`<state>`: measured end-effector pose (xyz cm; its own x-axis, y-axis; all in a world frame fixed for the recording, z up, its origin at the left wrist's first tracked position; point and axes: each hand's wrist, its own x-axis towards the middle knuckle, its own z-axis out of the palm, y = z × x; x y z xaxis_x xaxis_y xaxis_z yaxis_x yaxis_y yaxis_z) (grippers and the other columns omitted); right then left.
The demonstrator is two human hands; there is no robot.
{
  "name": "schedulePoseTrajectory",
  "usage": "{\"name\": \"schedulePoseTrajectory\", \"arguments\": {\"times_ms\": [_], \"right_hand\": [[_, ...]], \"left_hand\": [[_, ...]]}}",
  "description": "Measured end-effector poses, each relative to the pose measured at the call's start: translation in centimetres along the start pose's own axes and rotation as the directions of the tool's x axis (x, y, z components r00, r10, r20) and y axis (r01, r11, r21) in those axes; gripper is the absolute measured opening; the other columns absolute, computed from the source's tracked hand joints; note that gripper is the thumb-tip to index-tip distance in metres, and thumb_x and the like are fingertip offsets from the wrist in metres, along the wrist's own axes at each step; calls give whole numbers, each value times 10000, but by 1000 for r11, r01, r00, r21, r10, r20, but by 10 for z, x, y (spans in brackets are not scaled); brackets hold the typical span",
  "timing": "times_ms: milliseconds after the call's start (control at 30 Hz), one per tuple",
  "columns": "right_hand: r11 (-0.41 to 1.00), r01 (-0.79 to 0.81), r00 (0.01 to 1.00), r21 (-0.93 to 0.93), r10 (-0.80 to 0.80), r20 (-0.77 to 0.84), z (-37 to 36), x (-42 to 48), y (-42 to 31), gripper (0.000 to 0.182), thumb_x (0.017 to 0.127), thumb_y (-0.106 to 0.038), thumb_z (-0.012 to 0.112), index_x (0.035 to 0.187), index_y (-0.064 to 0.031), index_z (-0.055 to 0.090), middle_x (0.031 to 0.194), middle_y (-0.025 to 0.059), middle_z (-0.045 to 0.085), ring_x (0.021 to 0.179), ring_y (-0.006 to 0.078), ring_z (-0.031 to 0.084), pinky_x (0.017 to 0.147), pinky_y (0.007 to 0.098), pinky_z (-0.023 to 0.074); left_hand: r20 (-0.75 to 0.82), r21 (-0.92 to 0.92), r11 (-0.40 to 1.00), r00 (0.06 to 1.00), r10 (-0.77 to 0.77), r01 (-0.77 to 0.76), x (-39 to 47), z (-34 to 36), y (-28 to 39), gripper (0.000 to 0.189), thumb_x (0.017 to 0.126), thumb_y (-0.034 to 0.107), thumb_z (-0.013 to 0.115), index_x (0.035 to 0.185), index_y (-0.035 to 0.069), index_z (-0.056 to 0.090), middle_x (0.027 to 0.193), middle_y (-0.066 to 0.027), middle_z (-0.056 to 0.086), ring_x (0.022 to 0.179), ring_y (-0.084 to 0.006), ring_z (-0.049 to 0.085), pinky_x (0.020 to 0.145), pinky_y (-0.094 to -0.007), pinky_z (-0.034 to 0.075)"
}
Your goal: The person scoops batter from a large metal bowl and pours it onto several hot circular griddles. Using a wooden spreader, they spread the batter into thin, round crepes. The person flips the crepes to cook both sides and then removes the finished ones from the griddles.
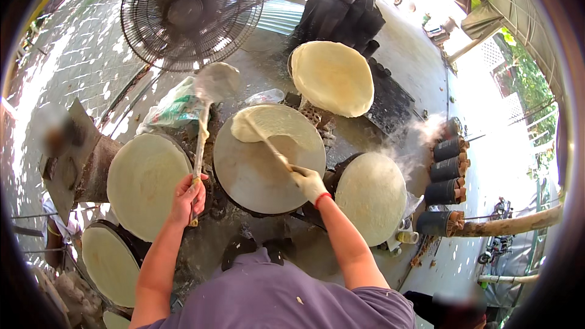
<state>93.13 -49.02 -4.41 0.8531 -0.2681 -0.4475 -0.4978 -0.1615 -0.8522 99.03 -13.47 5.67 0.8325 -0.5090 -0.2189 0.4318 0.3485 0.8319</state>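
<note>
A round griddle [269, 178] lies in front of me, with pale batter [247, 130] spread over its upper part. My right hand [308, 183], in a light glove, grips the handle of a spreading tool [269, 144] that reaches into the batter. The tool's far end is hard to make out. My left hand [188, 198] is bare and closed round the long handle of a batter-coated ladle [217, 82], whose bowl is raised beyond the griddle's upper left side. Round sheets of batter cover the left griddle [146, 185], the right griddle [371, 198] and the lower left griddle [109, 265].
Another round, batter-covered surface [332, 78] stands beyond the middle griddle. A large fan [185, 11] is at upper left, near a plastic bag [176, 105]. Dark cylinders [340, 18] are stacked behind. Steam rises by the right griddle, near a row of black pots [445, 171].
</note>
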Motion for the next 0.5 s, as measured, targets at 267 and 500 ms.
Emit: {"name": "schedulePoseTrajectory", "arguments": {"times_ms": [267, 500], "right_hand": [[988, -154, 961, -7, 151, 230, 12, 17, -26, 363, 856, -201, 588, 1186, -51, 614, 714, 6, 598, 581, 78, 484, 557, 239, 419], [985, 144, 982, -96, -130, 135, -27, 61, -6, 319, 851, -194, 605, 1140, -64, 648, 768, 9, 627, 551, 74, 500, 511, 204, 408]], "left_hand": [[-351, -120, 989, 929, -119, 82, -10, 19, -40, 178, 939, 185, 483, 1040, 39, 472, 609, -9, 436, 377, -84, 391, 344, -232, 328], [-519, -118, 988, 842, -146, 99, -42, 46, -73, 185, 854, 58, 514, 1029, 39, 456, 607, -22, 424, 383, -86, 391, 344, -246, 314]]}}
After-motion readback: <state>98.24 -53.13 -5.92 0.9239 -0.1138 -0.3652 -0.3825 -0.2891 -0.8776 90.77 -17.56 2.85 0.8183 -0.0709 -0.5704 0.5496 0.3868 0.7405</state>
